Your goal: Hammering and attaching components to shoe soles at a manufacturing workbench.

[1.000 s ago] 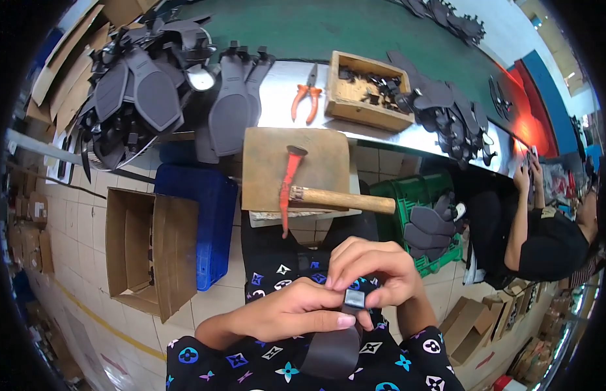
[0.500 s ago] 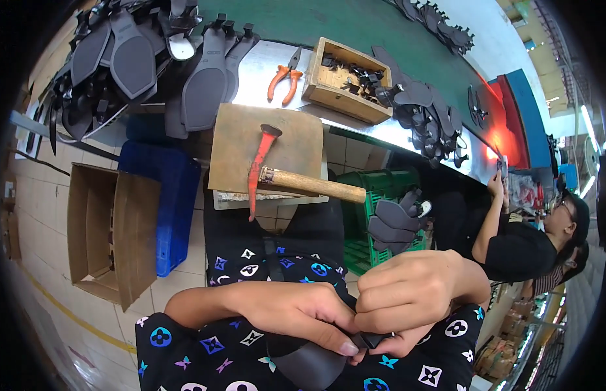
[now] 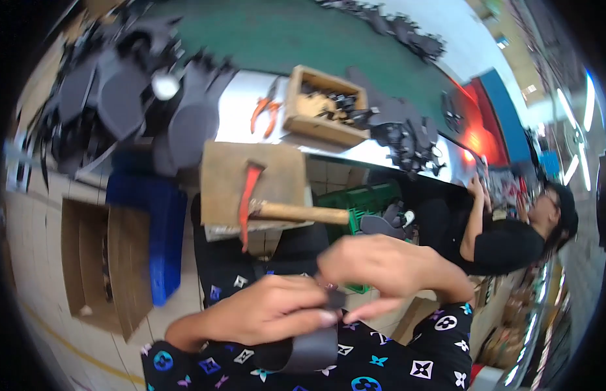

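Note:
Above my lap, my left hand point(image 3: 277, 311) is closed on a dark sandal point(image 3: 316, 348), thumb along its upper side. A smooth, rounded dark part hangs below my fingers; the rest is covered. My right hand point(image 3: 384, 268) is beside the sandal's upper end, blurred by motion. Its thumb stands apart from its bent fingers, and nothing can be made out between them. Beyond my hands, a hammer point(image 3: 300, 212) with a wooden handle and red head lies on a brown work board point(image 3: 218, 176) over my knees.
Orange-handled pliers point(image 3: 266, 116) and a wooden box point(image 3: 326, 133) of small black parts lie on the bench. Piles of dark sandals point(image 3: 120, 91) sit at left. A cardboard box point(image 3: 130, 260), blue bin point(image 3: 166, 241) and green crate point(image 3: 345, 202) stand below. Another person point(image 3: 511, 228) works at right.
My right hand has risen off the sandal's end and its thumb has spread from the fingers. My left hand still holds the sandal, now slightly higher. The whole view has shifted.

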{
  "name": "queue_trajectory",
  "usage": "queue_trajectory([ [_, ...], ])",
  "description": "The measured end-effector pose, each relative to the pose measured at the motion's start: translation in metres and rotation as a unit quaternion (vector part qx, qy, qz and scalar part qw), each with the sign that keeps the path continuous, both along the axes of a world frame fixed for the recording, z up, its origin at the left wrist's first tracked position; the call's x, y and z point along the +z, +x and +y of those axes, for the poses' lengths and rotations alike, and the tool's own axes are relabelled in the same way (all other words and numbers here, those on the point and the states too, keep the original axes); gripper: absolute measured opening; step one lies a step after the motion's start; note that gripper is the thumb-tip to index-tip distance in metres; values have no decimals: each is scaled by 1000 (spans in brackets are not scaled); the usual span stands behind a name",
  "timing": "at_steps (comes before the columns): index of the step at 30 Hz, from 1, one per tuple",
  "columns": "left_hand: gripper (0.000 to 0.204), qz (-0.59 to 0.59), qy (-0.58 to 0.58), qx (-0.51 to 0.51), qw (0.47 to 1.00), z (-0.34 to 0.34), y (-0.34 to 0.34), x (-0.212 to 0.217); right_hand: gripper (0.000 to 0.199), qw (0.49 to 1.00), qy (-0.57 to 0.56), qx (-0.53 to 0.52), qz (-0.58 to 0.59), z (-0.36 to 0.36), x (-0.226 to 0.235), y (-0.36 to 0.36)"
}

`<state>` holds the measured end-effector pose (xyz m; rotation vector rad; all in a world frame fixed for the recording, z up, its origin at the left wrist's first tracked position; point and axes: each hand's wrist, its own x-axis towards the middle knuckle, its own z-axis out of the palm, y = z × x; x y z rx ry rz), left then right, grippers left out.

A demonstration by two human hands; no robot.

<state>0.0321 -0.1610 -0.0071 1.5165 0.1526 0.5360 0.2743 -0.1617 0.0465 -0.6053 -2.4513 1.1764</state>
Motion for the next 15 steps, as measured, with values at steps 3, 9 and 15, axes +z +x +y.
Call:
queue_trajectory([
  [3, 40, 14, 215, 273, 938, 19, 22, -5, 60, 946, -166, -234, 154, -38, -33, 1],
  [9, 105, 139, 279, 263, 913, 17, 90, -17, 19, 675, -214, -616, 345, -119, -108, 53],
  [15, 85, 169, 315, 161, 920, 5, 133, -14, 9, 508, -29, -817, 272, -145, -236, 203],
])
